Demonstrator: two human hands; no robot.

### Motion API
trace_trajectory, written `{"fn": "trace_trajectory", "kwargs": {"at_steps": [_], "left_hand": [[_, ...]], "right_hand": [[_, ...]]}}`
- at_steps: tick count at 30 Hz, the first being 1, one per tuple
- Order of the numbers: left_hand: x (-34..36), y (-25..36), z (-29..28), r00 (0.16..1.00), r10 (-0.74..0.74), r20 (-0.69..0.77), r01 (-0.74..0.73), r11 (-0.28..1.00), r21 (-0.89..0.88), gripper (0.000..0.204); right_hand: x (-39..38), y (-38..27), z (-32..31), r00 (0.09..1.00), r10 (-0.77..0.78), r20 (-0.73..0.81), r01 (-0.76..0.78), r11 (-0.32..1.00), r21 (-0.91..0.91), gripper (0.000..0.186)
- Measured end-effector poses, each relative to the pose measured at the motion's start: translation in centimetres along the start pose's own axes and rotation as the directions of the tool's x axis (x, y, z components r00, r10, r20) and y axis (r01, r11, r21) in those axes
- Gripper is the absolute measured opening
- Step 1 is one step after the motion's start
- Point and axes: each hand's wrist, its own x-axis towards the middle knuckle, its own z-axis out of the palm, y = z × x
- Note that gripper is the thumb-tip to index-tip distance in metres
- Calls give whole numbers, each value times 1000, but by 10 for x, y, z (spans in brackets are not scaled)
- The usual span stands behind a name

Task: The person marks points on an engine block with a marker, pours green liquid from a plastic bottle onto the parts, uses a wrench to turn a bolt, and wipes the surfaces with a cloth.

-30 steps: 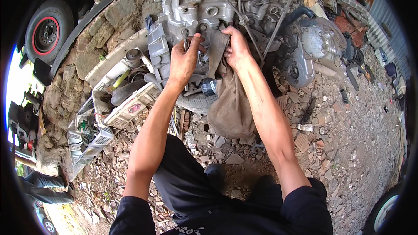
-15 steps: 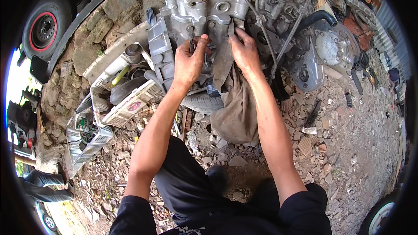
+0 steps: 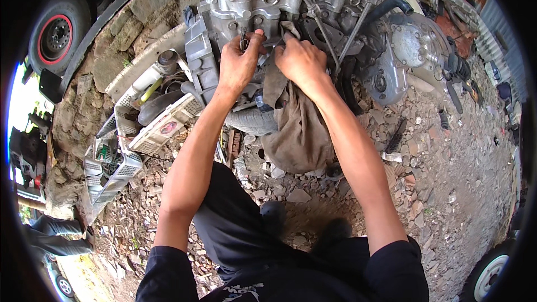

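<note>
Far and centre stands a bare grey metal engine (image 3: pixel 238 1). My left hand (image 3: pixel 235 67) is closed in front of its near side, with a small shiny metal piece (image 3: pixel 243 42) upright between thumb and fingers; its exact kind is hidden by the grip. Just to the right, my right hand (image 3: pixel 302 62) is closed on a brown rag (image 3: pixel 296 142). The cloth's upper end pokes out above the knuckles, against the engine, while the bulk hangs down below the hand. A tyre (image 3: pixel 253 123) lies low under the engine, partly behind the rag.
White plastic crates (image 3: pixel 162 126) with bottles and parts stand at left beside a stone wall (image 3: pixel 103 59). A dark hose (image 3: pixel 391 6) and a round metal housing (image 3: pixel 386 81) are at right. Broken rubble covers the ground (image 3: pixel 302 194). Another person's legs (image 3: pixel 61 237) show far left.
The engine and rag sit slightly further left and up in view. My right hand has rolled over, knuckles up, and pushes the rag's upper end closer to the engine. My left hand keeps its pinch.
</note>
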Motion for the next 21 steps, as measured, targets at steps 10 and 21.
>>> {"fn": "trace_trajectory", "kwargs": {"at_steps": [10,21], "left_hand": [[-13,7,-6,997,76,18,-76,997,6,48],[-12,7,-14,998,52,39,-51,999,-14,49]], "right_hand": [[-41,20,8,992,107,73,-113,990,85,41],[-19,19,-8,992,45,-121,-22,983,185,58]]}}
